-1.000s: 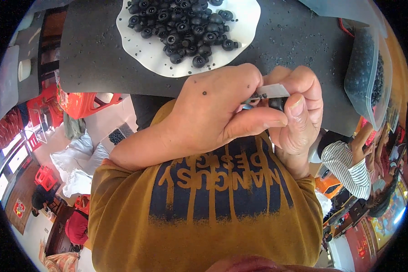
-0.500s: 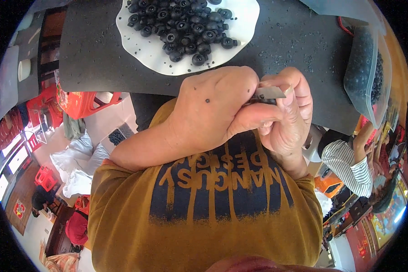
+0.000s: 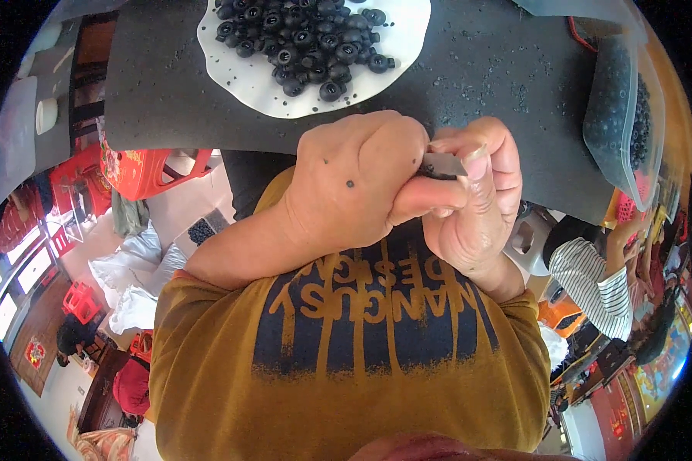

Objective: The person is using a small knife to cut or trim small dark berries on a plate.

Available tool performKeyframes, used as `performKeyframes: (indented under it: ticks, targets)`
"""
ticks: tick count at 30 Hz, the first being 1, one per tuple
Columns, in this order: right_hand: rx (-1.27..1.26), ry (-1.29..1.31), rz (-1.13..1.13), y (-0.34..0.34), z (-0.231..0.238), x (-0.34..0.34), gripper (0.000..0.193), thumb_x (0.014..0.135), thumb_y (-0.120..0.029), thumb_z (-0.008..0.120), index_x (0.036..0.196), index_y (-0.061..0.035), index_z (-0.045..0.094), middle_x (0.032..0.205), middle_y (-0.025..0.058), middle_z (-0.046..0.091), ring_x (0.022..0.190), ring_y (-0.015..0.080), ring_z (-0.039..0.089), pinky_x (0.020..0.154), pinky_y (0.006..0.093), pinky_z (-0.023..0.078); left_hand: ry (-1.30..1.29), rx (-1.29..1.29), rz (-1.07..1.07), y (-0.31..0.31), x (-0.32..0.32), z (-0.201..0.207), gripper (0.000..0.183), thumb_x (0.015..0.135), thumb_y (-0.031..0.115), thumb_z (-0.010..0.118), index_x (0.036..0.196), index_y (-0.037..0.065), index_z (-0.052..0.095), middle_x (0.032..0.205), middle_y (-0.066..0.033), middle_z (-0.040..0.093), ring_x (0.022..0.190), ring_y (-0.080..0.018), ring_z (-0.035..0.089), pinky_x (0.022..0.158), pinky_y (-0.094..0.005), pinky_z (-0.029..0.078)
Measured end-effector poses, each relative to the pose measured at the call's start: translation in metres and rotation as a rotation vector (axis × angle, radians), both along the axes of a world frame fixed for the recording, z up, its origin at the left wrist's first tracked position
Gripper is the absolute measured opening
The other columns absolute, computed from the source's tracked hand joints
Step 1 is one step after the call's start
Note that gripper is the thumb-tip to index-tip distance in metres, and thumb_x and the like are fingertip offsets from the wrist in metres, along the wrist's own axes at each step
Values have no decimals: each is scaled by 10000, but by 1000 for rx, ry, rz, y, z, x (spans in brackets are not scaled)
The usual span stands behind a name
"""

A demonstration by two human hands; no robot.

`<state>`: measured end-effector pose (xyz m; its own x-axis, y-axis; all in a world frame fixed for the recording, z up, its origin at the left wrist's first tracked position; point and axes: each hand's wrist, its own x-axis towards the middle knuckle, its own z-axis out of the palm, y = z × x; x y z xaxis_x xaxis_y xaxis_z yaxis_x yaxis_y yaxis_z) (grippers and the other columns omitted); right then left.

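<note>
My left hand (image 3: 357,180) was curled almost into a fist, thumb stretched to the right and pressing on a small grey metal piece (image 3: 442,164). My right hand (image 3: 477,203) was closed as well, its fingers wrapped over the top of the piece and its thumb laid along the upper edge. Both hands pinched the same piece, knuckles touching, so it sat wedged between them with only a short flat stretch showing. Something small and dark lay under it at my left thumb tip, but I could not tell what it was.

The piece was held above my chest, just short of the near edge of the dark mat (image 3: 500,69). Well beyond it, at the far side of the mat, lay a white sheet (image 3: 284,92) with a heap of black rings (image 3: 307,38) on it. To my right, near the mat's edge, stood a clear tub (image 3: 623,107) holding more dark pieces.

Between my hands and the white sheet the mat was bare apart from a few specks. Left of the mat, a red crate (image 3: 142,173) stood on the floor below. On my right, another person in a striped sleeve (image 3: 588,276) sat close by the mat's corner.
</note>
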<state>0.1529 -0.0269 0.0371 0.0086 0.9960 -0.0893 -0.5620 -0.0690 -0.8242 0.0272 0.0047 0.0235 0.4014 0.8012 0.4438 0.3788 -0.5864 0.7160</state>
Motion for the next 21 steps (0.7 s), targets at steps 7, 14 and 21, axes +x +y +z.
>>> performKeyframes:
  ticks: [7,14,21]
  targets:
    - [-45,59,27,-2,2,3,152,879,-204,523,845,-57,498,762,6,570,511,3,402,446,144,316,7,75,5,0,1,2,420,715,466,596,687,72,451,566,-59,440,476,-244,485,418,-313,391]
    - [-91,77,39,-2,0,6,172,877,-231,526,846,-67,490,745,0,575,501,-2,408,441,136,319,32,22,-25,3,0,7,434,683,460,628,679,67,443,574,-65,440,476,-244,480,417,-306,385]
    - [-84,78,48,-3,1,5,167,883,-221,516,841,-64,478,744,10,577,505,0,404,443,139,319,43,22,-11,1,2,6,435,682,467,623,677,71,442,569,-62,438,475,-243,480,418,-309,388]
